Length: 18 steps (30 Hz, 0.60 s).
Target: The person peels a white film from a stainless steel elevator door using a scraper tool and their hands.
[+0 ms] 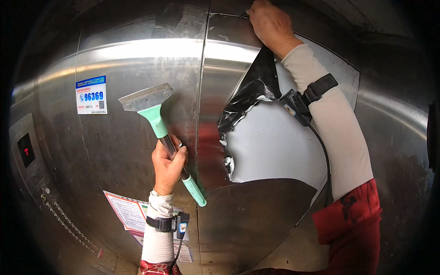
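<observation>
My left hand (168, 165) grips the dark middle of a long-handled scraper (155, 122). The scraper has a mint-green head and ribbed end grip, and its wide metal blade holder points up, apart from the sheet. Higher up on the right, my right hand (271, 27) is closed at the top of a partly peeled black-and-white sheet (275, 147). A loose, wrinkled black flap (249, 89) of the sheet runs up to this hand. My fingertips are partly hidden; a small dark piece shows beside them. The sheet's left edge is torn and ragged.
Brushed-metal elevator wall panels (137, 172) surround me, with a vertical seam (198, 137) between the hands. At left are a notice sticker (91, 95) and a button panel (68, 213) with a lit display (26, 150). Printed notices (125, 211) hang behind my left forearm. Cabled devices (295, 107) are strapped to both forearms.
</observation>
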Each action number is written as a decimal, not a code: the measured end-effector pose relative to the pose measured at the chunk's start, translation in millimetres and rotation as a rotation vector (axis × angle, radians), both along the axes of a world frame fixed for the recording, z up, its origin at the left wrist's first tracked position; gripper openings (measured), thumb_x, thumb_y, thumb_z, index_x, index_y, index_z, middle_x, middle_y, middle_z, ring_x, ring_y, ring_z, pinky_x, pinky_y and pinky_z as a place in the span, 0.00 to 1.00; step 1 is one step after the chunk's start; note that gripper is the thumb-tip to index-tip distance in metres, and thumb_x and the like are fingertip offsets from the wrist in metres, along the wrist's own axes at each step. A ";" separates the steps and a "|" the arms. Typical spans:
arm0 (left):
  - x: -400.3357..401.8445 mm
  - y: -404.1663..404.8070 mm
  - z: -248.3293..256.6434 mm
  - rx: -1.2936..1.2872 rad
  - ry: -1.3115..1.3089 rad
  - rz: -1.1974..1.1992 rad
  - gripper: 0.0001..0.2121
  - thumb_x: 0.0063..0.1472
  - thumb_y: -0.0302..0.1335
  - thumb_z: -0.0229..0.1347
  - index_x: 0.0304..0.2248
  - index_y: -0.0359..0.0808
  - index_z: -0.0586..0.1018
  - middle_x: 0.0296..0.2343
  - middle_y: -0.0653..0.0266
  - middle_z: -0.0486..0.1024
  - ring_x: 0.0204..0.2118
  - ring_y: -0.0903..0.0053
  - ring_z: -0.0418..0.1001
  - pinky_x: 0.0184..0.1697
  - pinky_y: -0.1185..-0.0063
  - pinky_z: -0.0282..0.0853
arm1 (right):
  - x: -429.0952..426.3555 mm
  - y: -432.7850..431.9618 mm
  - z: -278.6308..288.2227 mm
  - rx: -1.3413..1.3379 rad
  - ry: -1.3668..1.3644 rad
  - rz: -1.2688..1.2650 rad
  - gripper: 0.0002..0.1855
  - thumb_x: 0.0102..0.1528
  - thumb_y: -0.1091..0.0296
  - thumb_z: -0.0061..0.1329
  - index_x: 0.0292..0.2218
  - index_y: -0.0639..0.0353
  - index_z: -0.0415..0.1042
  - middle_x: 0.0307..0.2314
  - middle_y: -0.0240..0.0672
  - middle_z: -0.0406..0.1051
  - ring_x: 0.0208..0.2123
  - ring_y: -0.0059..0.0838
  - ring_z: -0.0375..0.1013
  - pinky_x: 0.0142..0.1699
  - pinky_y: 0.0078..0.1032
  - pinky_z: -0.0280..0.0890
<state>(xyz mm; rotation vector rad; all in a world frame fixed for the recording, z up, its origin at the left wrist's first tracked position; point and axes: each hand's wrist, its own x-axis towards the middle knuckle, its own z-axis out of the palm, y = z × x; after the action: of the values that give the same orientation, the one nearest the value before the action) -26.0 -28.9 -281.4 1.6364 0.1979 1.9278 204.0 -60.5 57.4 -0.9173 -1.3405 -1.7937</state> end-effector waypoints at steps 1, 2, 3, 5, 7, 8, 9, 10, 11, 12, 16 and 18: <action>-0.1 0.2 -0.3 -0.002 0.000 -0.004 0.06 0.58 0.18 0.54 0.32 0.34 0.69 0.21 0.73 0.65 0.21 0.88 0.64 0.23 0.85 0.61 | 0.1 -2.2 2.8 -0.055 0.037 0.021 0.10 0.56 0.68 0.48 0.35 0.64 0.77 0.35 0.51 0.76 0.37 0.52 0.77 0.44 0.42 0.72; -0.2 0.4 -0.5 -0.005 0.001 -0.008 0.06 0.58 0.18 0.54 0.32 0.34 0.69 0.21 0.73 0.65 0.21 0.88 0.64 0.23 0.85 0.61 | 0.6 -6.4 6.5 -0.111 0.076 0.042 0.10 0.56 0.67 0.49 0.35 0.63 0.78 0.35 0.51 0.76 0.38 0.52 0.77 0.45 0.43 0.72; -0.3 0.7 -0.8 -0.025 0.009 -0.016 0.06 0.58 0.17 0.54 0.32 0.34 0.69 0.21 0.73 0.65 0.21 0.88 0.64 0.23 0.85 0.61 | 1.7 -11.9 10.2 -0.169 0.117 0.061 0.10 0.57 0.66 0.49 0.35 0.61 0.78 0.35 0.50 0.76 0.38 0.52 0.76 0.45 0.43 0.71; -0.8 1.3 -1.1 -0.023 0.013 -0.030 0.06 0.58 0.17 0.54 0.32 0.34 0.69 0.21 0.73 0.65 0.20 0.88 0.64 0.23 0.85 0.61 | 7.0 -30.1 21.3 -0.487 0.218 0.277 0.14 0.58 0.61 0.48 0.38 0.62 0.77 0.36 0.49 0.77 0.39 0.44 0.77 0.45 0.40 0.70; -1.2 2.0 -1.3 -0.020 0.017 -0.020 0.06 0.58 0.17 0.54 0.32 0.34 0.69 0.21 0.73 0.65 0.20 0.88 0.64 0.23 0.85 0.61 | 7.3 -42.1 25.7 -0.643 0.286 0.399 0.15 0.58 0.58 0.49 0.35 0.63 0.77 0.32 0.47 0.77 0.34 0.39 0.76 0.39 0.36 0.68; -1.2 2.3 -1.2 -0.015 0.021 -0.002 0.06 0.58 0.17 0.54 0.33 0.34 0.69 0.21 0.73 0.65 0.20 0.88 0.64 0.23 0.85 0.61 | 7.6 -46.8 24.2 -0.642 0.306 0.412 0.16 0.57 0.58 0.51 0.30 0.64 0.78 0.26 0.45 0.77 0.28 0.37 0.75 0.34 0.35 0.67; -1.2 2.6 -1.1 -0.023 0.031 0.019 0.06 0.58 0.17 0.54 0.33 0.34 0.69 0.21 0.73 0.65 0.20 0.88 0.64 0.23 0.85 0.61 | 7.4 -50.6 21.2 -0.640 0.328 0.427 0.18 0.55 0.57 0.52 0.26 0.65 0.78 0.21 0.44 0.77 0.22 0.36 0.74 0.29 0.33 0.65; -1.0 2.8 -1.2 -0.019 0.025 0.009 0.06 0.59 0.17 0.54 0.33 0.34 0.69 0.21 0.73 0.65 0.20 0.88 0.64 0.23 0.85 0.61 | 7.4 -55.7 19.5 -0.629 0.113 0.343 0.20 0.53 0.54 0.55 0.23 0.65 0.77 0.18 0.44 0.74 0.21 0.34 0.72 0.29 0.34 0.65; -0.9 3.2 -1.3 -0.006 0.015 -0.002 0.06 0.59 0.17 0.54 0.33 0.34 0.69 0.21 0.73 0.65 0.20 0.88 0.64 0.23 0.85 0.61 | 3.9 -56.6 17.9 -0.646 0.149 0.303 0.20 0.54 0.55 0.55 0.22 0.65 0.77 0.17 0.43 0.74 0.20 0.33 0.72 0.29 0.34 0.65; -0.7 3.4 -1.5 -0.010 0.012 -0.012 0.06 0.58 0.17 0.54 0.33 0.34 0.69 0.21 0.73 0.65 0.20 0.88 0.65 0.23 0.85 0.61 | 0.4 -57.0 16.4 -0.664 0.184 0.262 0.19 0.54 0.56 0.54 0.21 0.65 0.77 0.17 0.42 0.74 0.20 0.33 0.72 0.28 0.34 0.65; -0.8 3.8 -2.2 -0.014 0.006 -0.025 0.07 0.58 0.18 0.54 0.34 0.34 0.69 0.21 0.73 0.65 0.21 0.87 0.65 0.24 0.85 0.62 | -14.2 -42.7 15.5 -0.508 0.168 0.070 0.11 0.56 0.62 0.52 0.32 0.61 0.78 0.28 0.45 0.76 0.32 0.44 0.75 0.39 0.40 0.69; -1.0 3.8 -1.8 -0.014 0.029 0.032 0.07 0.58 0.18 0.54 0.34 0.34 0.69 0.22 0.73 0.66 0.20 0.88 0.65 0.24 0.85 0.62 | -17.5 -25.3 15.6 -0.248 0.059 -0.151 0.11 0.56 0.62 0.52 0.35 0.60 0.78 0.34 0.47 0.76 0.39 0.51 0.76 0.44 0.43 0.71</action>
<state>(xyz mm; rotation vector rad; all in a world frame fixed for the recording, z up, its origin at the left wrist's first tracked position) -27.0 -25.2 -283.3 1.6625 0.2502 1.9232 186.5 -85.8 73.0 -1.2242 -1.5141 -1.7208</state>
